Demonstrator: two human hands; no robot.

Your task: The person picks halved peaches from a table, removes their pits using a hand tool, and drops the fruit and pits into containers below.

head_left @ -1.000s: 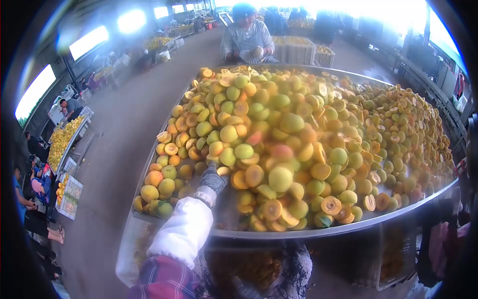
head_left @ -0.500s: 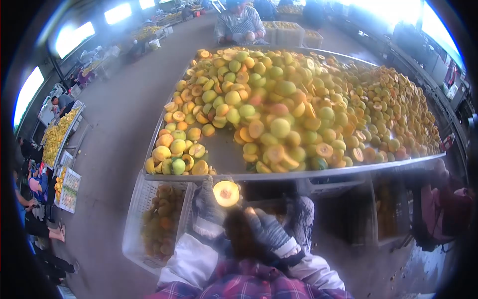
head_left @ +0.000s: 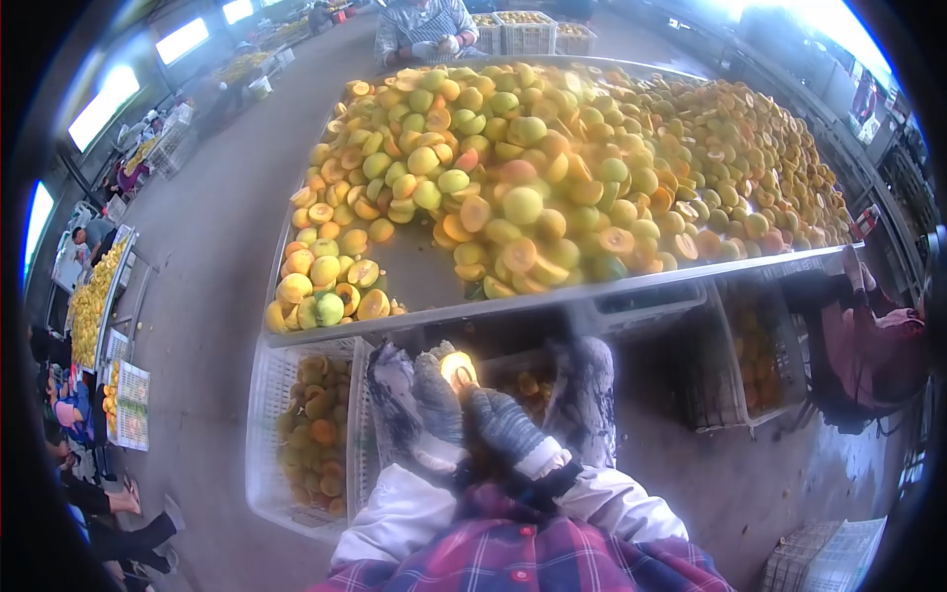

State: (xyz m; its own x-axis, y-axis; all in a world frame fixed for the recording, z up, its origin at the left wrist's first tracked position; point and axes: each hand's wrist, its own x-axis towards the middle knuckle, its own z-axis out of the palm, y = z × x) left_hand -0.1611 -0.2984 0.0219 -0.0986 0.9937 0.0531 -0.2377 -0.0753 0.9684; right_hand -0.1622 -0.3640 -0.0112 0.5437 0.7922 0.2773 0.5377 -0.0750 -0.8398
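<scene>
My left hand (head_left: 437, 397), in a grey knit glove, is closed around a halved yellow peach (head_left: 458, 368), its cut face turned up. My right hand (head_left: 506, 424), also gloved, has its fingers closed right at the peach's lower edge. A thin dark curved shape lies over the cut face by the right fingertips; I cannot make out what it is. Both hands are above my lap, just below the near edge of a metal table (head_left: 419, 264) heaped with whole and halved peaches (head_left: 523, 205).
A white crate of peach halves (head_left: 264, 434) stands to the left of my legs. Below my hands is another container with fruit (head_left: 533, 390). More crates (head_left: 725, 365) sit under the table's right side. Across the table a person (head_left: 424, 30) handles something; other people sit at left.
My right hand has come up to the peach and now meets it; before, it was apart to the right. The view has tilted, so the table appears higher.
</scene>
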